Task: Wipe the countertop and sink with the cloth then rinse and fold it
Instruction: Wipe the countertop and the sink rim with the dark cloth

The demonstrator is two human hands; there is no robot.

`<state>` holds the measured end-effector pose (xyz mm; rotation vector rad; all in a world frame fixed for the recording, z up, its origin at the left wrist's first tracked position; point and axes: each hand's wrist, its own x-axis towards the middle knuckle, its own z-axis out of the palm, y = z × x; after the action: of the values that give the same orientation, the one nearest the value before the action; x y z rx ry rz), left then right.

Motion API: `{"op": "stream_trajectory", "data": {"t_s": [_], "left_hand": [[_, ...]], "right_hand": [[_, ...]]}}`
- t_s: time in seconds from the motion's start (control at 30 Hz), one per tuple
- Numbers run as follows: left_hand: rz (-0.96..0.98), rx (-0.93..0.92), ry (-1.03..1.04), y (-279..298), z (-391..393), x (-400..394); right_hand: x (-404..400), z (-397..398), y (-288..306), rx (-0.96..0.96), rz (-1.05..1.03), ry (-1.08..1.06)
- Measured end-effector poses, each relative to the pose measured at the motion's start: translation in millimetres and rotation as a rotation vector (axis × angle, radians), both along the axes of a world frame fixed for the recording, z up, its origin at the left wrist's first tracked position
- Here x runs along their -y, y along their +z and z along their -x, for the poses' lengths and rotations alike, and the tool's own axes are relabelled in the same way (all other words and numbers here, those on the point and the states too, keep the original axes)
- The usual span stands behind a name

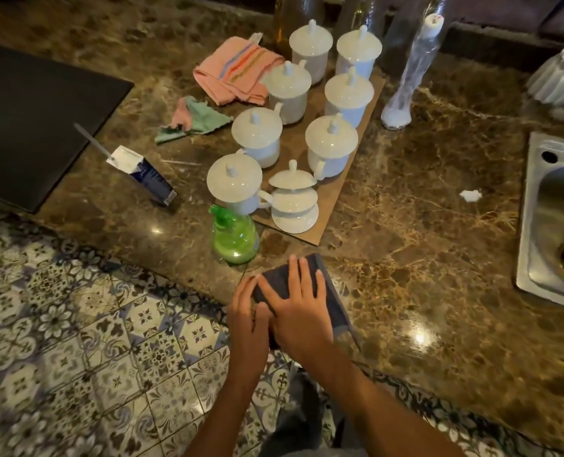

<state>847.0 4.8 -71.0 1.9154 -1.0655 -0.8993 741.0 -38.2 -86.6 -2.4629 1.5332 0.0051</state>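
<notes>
Both hands — left (249,319), right (298,313) — press flat, fingers straight, on the folded dark cloth (331,300) at the countertop (422,258) edge.

Open brown marble countertop (422,258) lay right of the hands, up to the steel sink (531,225). Green plastic spray bottle (234,235) and lidded white ceramic cups (331,143) blocked the far-left side.

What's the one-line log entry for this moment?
stage: folding | cloth: dark, folded, at countertop front edge | right hand: flat on cloth | left hand: at cloth's left edge | sink: far right
</notes>
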Motion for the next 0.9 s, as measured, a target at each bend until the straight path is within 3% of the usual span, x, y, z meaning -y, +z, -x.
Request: {"op": "stream_trajectory", "data": {"t_s": [0.1, 0.17, 0.33, 0.5, 0.67, 0.9], "left_hand": [[-0.056, 0.291, 0.012, -3.4, 12.3, 3.9], [-0.041, 0.484, -0.081, -6.7, 27.7, 8.0], [0.079, 0.608, -0.435, -16.1, 68.2, 31.0], [-0.009, 0.789, -0.556, -25.3, 85.9, 39.7], [-0.008, 0.695, -0.544, -28.7, 82.6, 36.8], [0.118, 0.588, -0.506, -29.7, 79.9, 36.2]], "right_hand": [[7.3, 30.0, -3.0, 0.012, -0.019, 0.119], [15.4, 62.7, -1.6, 0.000, -0.054, 0.073], [70.2, 116.6, 1.1, -0.056, -0.043, -0.147], [145.0, 132.6, -0.4, -0.082, 0.004, -0.225], [151.8, 114.2, -6.1, -0.078, 0.045, -0.347], [93.6, 125.4, -1.0, -0.084, -0.064, 0.032]]}}
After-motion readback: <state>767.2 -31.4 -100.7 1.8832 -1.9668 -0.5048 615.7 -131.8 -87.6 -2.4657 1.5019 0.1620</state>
